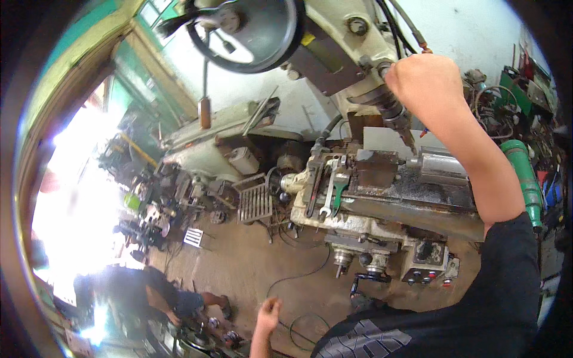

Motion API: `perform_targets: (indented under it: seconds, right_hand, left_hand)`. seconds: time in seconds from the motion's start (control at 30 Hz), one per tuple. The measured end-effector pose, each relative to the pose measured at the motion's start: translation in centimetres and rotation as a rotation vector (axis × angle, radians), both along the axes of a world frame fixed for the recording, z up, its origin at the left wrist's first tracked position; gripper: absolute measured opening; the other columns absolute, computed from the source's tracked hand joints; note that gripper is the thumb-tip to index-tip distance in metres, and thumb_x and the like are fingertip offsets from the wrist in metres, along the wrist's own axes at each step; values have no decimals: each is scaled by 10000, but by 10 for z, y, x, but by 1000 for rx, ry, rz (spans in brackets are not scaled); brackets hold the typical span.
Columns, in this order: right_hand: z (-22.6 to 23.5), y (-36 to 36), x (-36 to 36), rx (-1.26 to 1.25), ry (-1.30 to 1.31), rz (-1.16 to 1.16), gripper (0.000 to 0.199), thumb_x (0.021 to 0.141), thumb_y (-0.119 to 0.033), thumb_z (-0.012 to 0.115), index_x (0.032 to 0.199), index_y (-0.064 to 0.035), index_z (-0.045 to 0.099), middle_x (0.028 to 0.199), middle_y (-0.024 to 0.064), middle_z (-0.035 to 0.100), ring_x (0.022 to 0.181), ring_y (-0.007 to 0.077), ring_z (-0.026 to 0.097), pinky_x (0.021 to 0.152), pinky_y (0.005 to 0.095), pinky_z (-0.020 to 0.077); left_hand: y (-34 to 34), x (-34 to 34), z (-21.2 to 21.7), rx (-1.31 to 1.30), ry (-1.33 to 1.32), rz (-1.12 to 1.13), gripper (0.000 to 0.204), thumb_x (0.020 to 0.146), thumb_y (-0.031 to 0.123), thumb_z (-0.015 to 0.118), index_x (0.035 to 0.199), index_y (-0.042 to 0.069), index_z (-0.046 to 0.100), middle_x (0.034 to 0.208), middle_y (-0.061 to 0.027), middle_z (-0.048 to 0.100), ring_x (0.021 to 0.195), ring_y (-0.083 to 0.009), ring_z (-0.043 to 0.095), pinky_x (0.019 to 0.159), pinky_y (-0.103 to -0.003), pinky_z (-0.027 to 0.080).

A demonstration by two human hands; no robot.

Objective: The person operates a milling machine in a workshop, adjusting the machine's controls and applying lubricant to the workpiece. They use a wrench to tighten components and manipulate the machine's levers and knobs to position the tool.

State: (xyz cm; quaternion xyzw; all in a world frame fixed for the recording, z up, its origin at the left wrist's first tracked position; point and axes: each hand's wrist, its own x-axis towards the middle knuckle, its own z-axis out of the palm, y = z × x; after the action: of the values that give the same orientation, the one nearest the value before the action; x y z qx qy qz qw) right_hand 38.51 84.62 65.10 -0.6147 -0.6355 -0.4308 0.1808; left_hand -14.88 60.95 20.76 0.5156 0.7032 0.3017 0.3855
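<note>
My right hand (427,80) is raised at the milling machine's head (334,65), its fingers closed on something hidden behind the fist. Just below and left of it, the spindle chuck (388,107) holds a pointed tool (409,142). The tool's tip is close to the left end of a grey metal workpiece (441,166) on the machine table (412,212); whether they touch I cannot tell. My left hand (268,313) hangs low over the floor, fingers curled in a fist, with nothing visible in it.
An open-end wrench (328,191) and a green-handled tool (340,188) lie at the table's left end. A large handwheel (292,36) is overhead. Below are a crank (373,277) and control box (425,262). A green cylinder (522,179) stands right. Another person (131,292) bends at lower left.
</note>
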Motion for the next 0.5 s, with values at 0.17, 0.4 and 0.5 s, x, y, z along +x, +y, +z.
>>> perform_targets:
  seconds: [0.17,0.4,0.5]
  right_hand:
    - [-2,3,11,82,-33,124,236,818,-235,635,631,-117,718,606,99,659,600,288,692,532,403,535]
    - [-9,-1,0,72,82,20,113,719,-218,690,701,-164,788,687,52,720,679,238,733,535,382,549]
    - [-11,0,-4,103,92,-37,139,736,-240,686,699,-148,784,695,63,723,665,247,729,550,391,554]
  left_hand:
    - [193,107,138,37,-14,-404,395,1033,224,595,1340,-23,569,1248,-158,696,1205,-246,642,1040,-348,476]
    - [381,258,156,21,-94,-598,477,1050,256,575,1460,35,471,1385,-178,605,1318,-277,543,1102,-383,404]
    - [427,295,143,-140,-160,-603,630,1025,274,627,1548,39,366,1444,-181,560,1354,-287,504,1108,-415,394]
